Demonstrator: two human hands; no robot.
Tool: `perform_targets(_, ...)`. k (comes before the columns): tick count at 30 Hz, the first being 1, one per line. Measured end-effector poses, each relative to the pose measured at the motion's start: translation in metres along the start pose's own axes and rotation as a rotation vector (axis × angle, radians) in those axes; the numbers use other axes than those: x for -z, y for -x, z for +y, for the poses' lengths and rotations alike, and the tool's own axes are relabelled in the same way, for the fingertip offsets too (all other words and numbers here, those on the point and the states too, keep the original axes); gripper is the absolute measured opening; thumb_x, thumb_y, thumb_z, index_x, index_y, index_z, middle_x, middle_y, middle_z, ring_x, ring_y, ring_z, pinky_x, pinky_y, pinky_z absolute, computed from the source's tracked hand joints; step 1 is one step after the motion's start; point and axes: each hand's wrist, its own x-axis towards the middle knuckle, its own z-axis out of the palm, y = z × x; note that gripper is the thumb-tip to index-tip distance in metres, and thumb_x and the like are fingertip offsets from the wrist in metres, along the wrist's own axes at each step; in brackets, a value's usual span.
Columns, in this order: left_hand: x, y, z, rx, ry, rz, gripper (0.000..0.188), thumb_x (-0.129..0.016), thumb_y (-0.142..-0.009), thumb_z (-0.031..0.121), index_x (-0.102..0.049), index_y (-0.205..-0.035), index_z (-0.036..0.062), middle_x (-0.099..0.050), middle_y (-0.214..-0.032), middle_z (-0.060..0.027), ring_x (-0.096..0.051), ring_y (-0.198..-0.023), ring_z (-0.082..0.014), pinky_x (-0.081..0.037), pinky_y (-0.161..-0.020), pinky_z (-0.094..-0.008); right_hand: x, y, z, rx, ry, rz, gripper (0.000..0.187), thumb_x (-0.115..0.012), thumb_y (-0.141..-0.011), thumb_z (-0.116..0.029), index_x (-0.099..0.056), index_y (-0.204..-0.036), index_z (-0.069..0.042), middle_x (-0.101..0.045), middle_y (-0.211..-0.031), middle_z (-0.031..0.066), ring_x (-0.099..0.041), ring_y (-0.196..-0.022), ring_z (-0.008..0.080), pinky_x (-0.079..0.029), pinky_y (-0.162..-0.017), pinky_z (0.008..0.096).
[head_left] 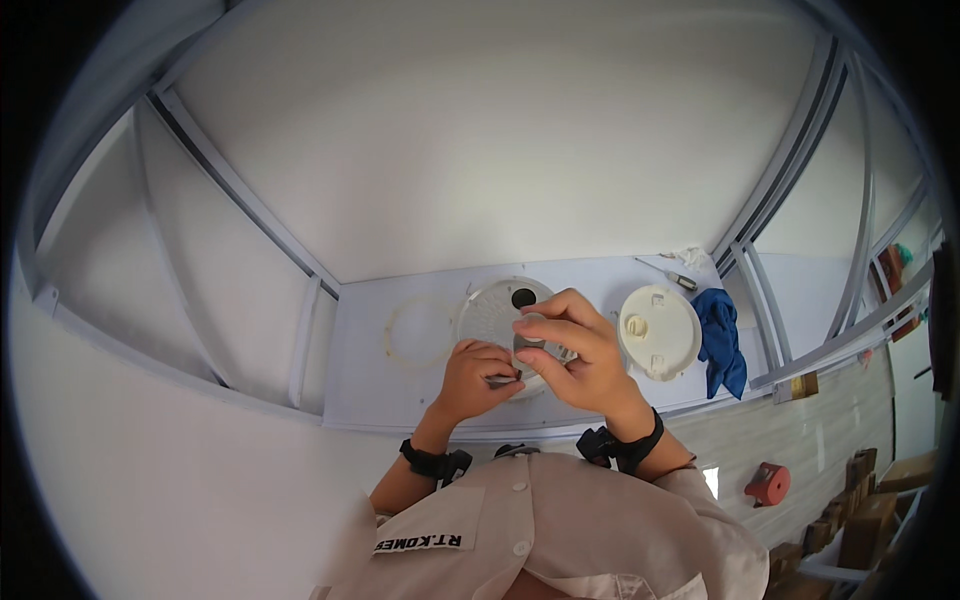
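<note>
My right hand [588, 358] is closed, its thumb and fingers pinching a small grey round piece [524, 346]. Close beside it, my left hand [474, 380] has its fingers curled around something small with a dark tip, which I cannot make out. Below both hands, on the white table, lies a round white housing [473, 313] with a black disc [523, 298] near its far edge. The hands hide much of the housing. To the right rests a round white cover [672, 328] with a cream round fitting on it.
A blue cloth [721, 340] lies right of the cover, and a screwdriver [680, 281] behind it. White scraps [688, 257] sit at the back right. A thin yellowish ring [389, 338] lies on the left of the table [352, 385]. Metal frame posts [310, 345] flank both sides.
</note>
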Motion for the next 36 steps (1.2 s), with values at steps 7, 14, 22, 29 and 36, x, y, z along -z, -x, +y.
perform_targets(7,-0.002,0.001,-0.004,-0.005,-0.009,0.006,0.019,-0.095,-0.073,0.023,-0.081,-0.081,0.0142,-0.079,-0.099,0.0017,-0.074,-0.103,-0.0188,-0.045,-0.097,-0.0387,0.0,-0.018,-0.021,0.075,0.031,0.066,0.044,-0.073,-0.095,0.001,-0.072,-0.139,-0.004,-0.068,-0.133,0.0183,-0.07,-0.113,0.0323,-0.06,-0.088,0.0367)
perform_targets(14,0.001,-0.002,-0.001,-0.051,-0.004,0.0,0.017,-0.094,-0.072,0.021,-0.081,-0.081,0.0142,-0.079,-0.097,0.0025,-0.074,-0.103,-0.0192,-0.046,-0.096,-0.0382,0.001,0.0,-0.007,-0.02,0.068,0.058,0.049,-0.074,-0.095,-0.002,-0.069,-0.143,-0.004,-0.066,-0.137,0.0193,-0.07,-0.114,0.036,-0.058,-0.097,0.0407)
perform_targets(22,-0.003,0.003,-0.006,-0.05,-0.073,0.023,0.016,-0.094,-0.072,0.02,-0.08,-0.08,0.0141,-0.078,-0.096,0.0027,-0.074,-0.102,-0.0204,-0.046,-0.095,-0.0382,-0.003,0.002,-0.01,0.035,0.055,0.055,0.043,-0.074,-0.094,-0.002,-0.07,-0.137,-0.003,-0.068,-0.136,0.0207,-0.071,-0.115,0.0377,-0.058,-0.096,0.0426)
perform_targets(29,0.0,0.0,0.0,-0.023,-0.006,0.009,0.016,-0.093,-0.073,0.019,-0.079,-0.079,0.0143,-0.078,-0.095,0.0032,-0.074,-0.101,-0.0188,-0.046,-0.093,-0.038,-0.003,0.001,-0.012,-0.157,-0.098,0.033,0.04,-0.083,-0.094,-0.011,-0.072,-0.131,0.0,-0.07,-0.132,0.0207,-0.071,-0.119,0.0368,-0.057,-0.102,0.0411)
perform_targets(36,0.003,0.0,0.005,0.014,-0.013,-0.023,0.015,-0.093,-0.074,0.019,-0.08,-0.08,0.0146,-0.078,-0.097,0.0035,-0.074,-0.102,-0.0183,-0.045,-0.094,-0.0376,-0.005,-0.005,-0.011,0.023,0.035,0.098,0.037,-0.082,-0.092,-0.008,-0.073,-0.128,-0.001,-0.07,-0.13,0.0197,-0.072,-0.112,0.0336,-0.059,-0.096,0.0404)
